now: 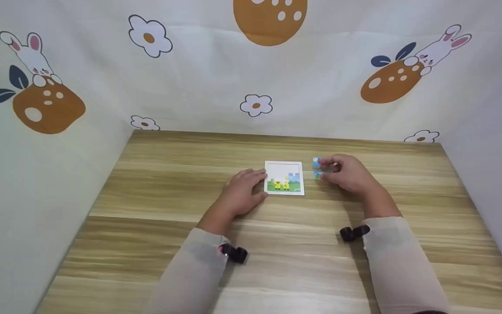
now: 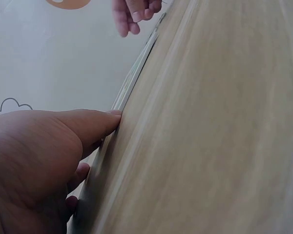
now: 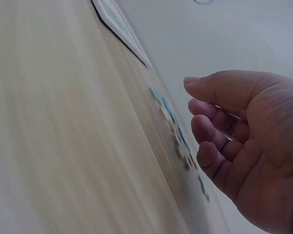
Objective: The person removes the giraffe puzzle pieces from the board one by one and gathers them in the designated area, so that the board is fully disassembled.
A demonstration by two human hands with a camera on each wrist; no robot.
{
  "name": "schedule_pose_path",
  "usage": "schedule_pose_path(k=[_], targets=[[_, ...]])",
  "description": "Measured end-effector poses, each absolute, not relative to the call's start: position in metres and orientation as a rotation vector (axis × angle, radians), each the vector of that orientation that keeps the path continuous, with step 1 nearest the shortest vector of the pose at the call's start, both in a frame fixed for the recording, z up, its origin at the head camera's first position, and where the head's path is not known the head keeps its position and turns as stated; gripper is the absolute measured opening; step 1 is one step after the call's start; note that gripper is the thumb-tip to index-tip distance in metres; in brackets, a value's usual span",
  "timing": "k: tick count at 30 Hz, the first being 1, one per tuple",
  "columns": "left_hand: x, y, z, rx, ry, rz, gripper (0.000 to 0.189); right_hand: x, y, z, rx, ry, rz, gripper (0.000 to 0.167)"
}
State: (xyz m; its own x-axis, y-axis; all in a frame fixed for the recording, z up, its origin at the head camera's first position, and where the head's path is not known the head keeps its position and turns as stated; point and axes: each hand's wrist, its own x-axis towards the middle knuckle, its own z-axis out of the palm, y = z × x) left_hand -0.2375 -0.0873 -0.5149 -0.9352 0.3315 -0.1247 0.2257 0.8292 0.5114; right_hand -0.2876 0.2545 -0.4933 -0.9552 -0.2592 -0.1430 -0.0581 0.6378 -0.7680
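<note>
A white square puzzle tray (image 1: 280, 169) lies flat on the table. Joined picture pieces (image 1: 294, 183) with yellow figures, green ground and blue sky fill its near part and right side. My left hand (image 1: 243, 192) rests at the tray's left edge, thumb at the near corner and fingers along the side. To the right of the tray, my right hand (image 1: 349, 174) hovers over loose blue and green puzzle pieces (image 1: 316, 162), partly covering them. In the right wrist view its thumb and loosely bent fingers stand apart with nothing between them, beside the pieces (image 3: 168, 114).
The wood-grain table (image 1: 168, 183) runs back to a pale cloth wall (image 1: 198, 78) printed with rabbits, oranges and flowers. Cloth also rises at both sides. Small black cameras (image 1: 233, 253) are strapped to both sleeves.
</note>
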Motion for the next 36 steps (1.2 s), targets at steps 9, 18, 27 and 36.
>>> schedule_pose_path(k=[9, 18, 27, 36], targets=[[-0.238, -0.090, -0.515, 0.429, 2.802, 0.739, 0.061, -0.288, 0.204, -0.488, -0.380, 2.576, -1.227, 0.043], [-0.239, -0.089, -0.515, 0.416, 2.795, 0.738, 0.061, -0.286, 0.190, -0.494, -0.420, 2.611, -1.161, 0.041], [-0.239, -0.089, -0.516, 0.460, 2.812, 0.751, 0.061, -0.283, 0.185, -0.497, -0.473, 2.695, -0.986, 0.040], [-0.239, -0.088, -0.516, 0.450, 2.798, 0.749, 0.061, -0.283, 0.182, -0.497, -0.492, 2.708, -0.952, 0.043]])
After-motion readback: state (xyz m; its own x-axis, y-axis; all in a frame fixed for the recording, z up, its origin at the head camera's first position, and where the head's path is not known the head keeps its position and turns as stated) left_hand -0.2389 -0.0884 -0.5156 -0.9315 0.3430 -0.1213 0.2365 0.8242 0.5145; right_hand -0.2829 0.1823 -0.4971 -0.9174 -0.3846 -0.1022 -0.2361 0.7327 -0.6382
